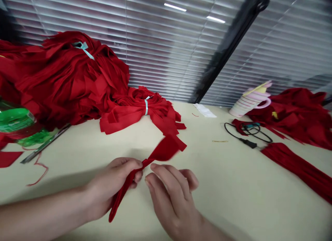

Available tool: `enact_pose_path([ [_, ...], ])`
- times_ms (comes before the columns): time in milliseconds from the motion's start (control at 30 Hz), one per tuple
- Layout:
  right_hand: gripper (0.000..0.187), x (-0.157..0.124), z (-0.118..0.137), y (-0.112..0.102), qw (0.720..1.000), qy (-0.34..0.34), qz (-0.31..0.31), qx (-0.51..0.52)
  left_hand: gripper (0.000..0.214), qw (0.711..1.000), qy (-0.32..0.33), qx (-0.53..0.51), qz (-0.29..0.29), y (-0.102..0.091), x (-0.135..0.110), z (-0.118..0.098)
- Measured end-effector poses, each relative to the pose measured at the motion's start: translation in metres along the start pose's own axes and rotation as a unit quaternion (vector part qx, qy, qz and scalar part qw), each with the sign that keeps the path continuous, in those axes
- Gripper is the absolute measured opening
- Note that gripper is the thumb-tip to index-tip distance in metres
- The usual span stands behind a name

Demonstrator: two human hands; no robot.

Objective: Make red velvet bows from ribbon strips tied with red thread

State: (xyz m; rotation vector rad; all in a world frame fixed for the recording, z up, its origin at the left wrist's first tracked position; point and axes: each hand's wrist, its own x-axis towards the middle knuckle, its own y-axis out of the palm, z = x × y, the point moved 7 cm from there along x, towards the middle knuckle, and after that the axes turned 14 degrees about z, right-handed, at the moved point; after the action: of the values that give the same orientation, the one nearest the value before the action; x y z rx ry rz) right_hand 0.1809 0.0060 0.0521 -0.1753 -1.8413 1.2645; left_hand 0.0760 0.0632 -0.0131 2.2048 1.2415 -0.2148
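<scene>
A folded red fabric strip [164,149] is pinched between the thumb and fingers of my left hand [116,182]. Its upper end flares out past the thumb, and its narrow lower end hangs below the palm. Just right of the pinched spot is my right hand [172,196], its fingers curled and the fingertips drawn close together. A faint thin line, perhaps a thread or needle, shows between the two hands. Whatever the right fingertips hold is too small to make out.
Tied bundles of red fabric [140,106] and a larger pile [70,78] lie against the window blinds [160,54]. Left are a green plastic package [15,119] and a metal ruler [45,144]. Right are a striped mug [249,100], black cable [249,142] and more red fabric [298,166].
</scene>
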Motion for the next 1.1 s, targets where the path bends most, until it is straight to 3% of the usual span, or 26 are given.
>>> enact_pose_path([
  [100,0.022,0.001,0.003,0.0,0.999,-0.019,0.01,0.033,0.02,0.998,-0.025,-0.064,0.01,0.004,-0.001,0.003],
  [200,0.015,0.0,-0.012,0.009,0.985,0.073,0.011,0.156,0.02,0.995,-0.029,-0.092,0.009,0.005,-0.001,0.001],
  [333,0.008,-0.006,-0.033,0.033,0.928,0.176,0.041,0.326,0.02,0.99,-0.025,-0.137,0.007,0.002,0.001,0.0],
  [433,0.008,-0.004,-0.031,0.039,0.896,0.151,0.073,0.411,0.02,0.988,-0.034,-0.148,0.011,0.0,0.001,0.003],
  [667,0.017,0.005,-0.012,0.028,0.831,0.034,0.081,0.55,0.019,0.995,-0.051,-0.086,0.027,0.008,-0.001,0.01],
  [867,0.01,0.002,-0.017,0.036,0.767,0.085,0.09,0.63,0.021,0.992,-0.043,-0.112,0.048,0.011,-0.002,0.009],
  [1033,0.011,-0.001,-0.017,0.032,0.74,0.1,0.084,0.66,0.022,0.985,-0.028,-0.151,0.08,0.015,-0.004,0.006],
  [1100,0.01,0.0,-0.02,0.032,0.713,0.116,0.075,0.687,0.023,0.983,-0.021,-0.155,0.097,0.017,-0.005,0.005],
])
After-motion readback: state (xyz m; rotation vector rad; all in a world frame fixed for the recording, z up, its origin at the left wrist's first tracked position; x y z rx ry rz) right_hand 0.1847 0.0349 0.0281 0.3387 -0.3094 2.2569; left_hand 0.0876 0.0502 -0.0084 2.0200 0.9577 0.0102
